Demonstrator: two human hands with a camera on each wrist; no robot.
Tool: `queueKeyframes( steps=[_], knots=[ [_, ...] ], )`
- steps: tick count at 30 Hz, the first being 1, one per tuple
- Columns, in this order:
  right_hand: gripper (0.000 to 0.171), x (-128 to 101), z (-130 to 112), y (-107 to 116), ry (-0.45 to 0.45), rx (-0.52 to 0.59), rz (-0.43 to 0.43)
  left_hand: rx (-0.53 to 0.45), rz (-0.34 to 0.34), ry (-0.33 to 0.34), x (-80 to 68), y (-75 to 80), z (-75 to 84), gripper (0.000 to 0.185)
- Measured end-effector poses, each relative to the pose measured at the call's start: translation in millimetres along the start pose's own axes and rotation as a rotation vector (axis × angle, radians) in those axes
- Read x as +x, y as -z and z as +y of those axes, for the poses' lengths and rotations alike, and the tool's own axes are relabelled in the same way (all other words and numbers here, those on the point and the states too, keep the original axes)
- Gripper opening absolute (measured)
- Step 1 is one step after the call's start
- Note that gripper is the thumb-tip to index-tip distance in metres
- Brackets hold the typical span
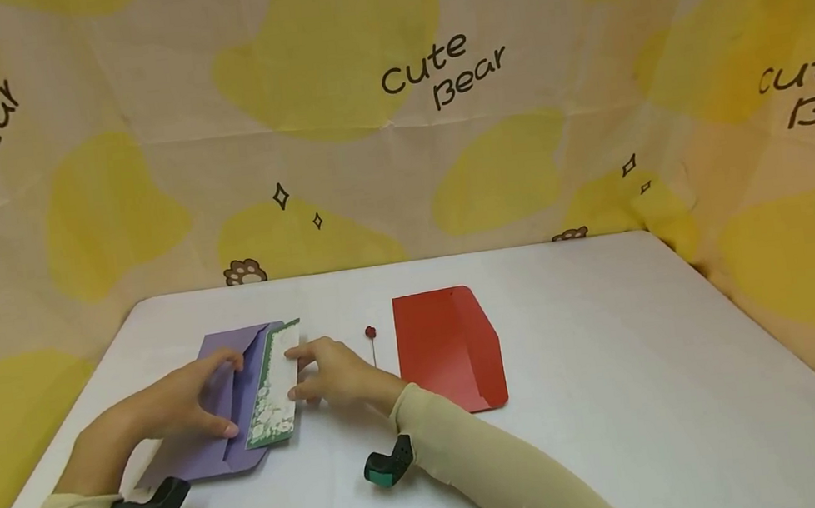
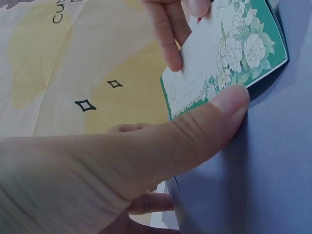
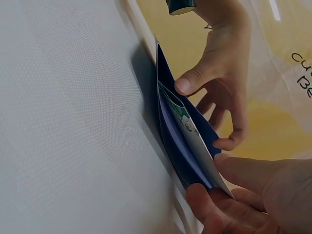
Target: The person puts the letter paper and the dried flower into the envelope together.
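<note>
A purple envelope [image 1: 197, 462] lies at the left of the table, its open side facing right. My left hand [image 1: 175, 402] grips it across the front panel, thumb near the lower end and index finger near the upper end. At the envelope's mouth, my right hand [image 1: 334, 371] pinches the right edge of a white card [image 1: 279, 386] with a green border and white flowers. The card stands tilted along the mouth. In the right wrist view, the card [image 3: 187, 124] shows between the envelope's dark-looking sides [image 3: 168, 131], which bow apart.
Right of my right hand lies a red envelope [image 1: 433, 343] on the white table [image 1: 605, 399]. A small red flower on a thin stem [image 1: 370, 333] lies between the two envelopes. Behind the table hangs a yellow patterned cloth [image 1: 355, 59].
</note>
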State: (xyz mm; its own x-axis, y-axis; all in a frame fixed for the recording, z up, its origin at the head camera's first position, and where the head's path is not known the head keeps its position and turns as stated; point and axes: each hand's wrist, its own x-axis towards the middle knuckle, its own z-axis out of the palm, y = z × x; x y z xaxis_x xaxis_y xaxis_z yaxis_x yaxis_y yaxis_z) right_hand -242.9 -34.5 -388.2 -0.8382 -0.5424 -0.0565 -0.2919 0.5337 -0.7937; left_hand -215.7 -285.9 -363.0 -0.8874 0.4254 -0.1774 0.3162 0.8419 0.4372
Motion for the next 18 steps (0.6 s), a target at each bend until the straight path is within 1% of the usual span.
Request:
queueKeyframes(
  steps=[3,7,15,18],
  knots=[
    [0.061,-0.4,-1.0,0.4,-0.003,-0.014,0.005,0.0,0.005,-0.009,0.3,0.6,0.8,0.083],
    [0.062,-1.4,-1.3,1.3,-0.007,-0.003,0.0,0.009,0.0,-0.015,1.3,-0.5,-0.1,0.083],
    [0.062,-3.4,-2.8,3.1,-0.024,0.04,-0.013,-0.019,-0.009,-0.009,1.6,-0.9,0.1,0.083],
    [0.062,-3.7,-3.1,3.0,-0.026,0.027,-0.014,-0.009,-0.01,-0.009,2.1,-0.7,0.1,0.083]
  ],
)
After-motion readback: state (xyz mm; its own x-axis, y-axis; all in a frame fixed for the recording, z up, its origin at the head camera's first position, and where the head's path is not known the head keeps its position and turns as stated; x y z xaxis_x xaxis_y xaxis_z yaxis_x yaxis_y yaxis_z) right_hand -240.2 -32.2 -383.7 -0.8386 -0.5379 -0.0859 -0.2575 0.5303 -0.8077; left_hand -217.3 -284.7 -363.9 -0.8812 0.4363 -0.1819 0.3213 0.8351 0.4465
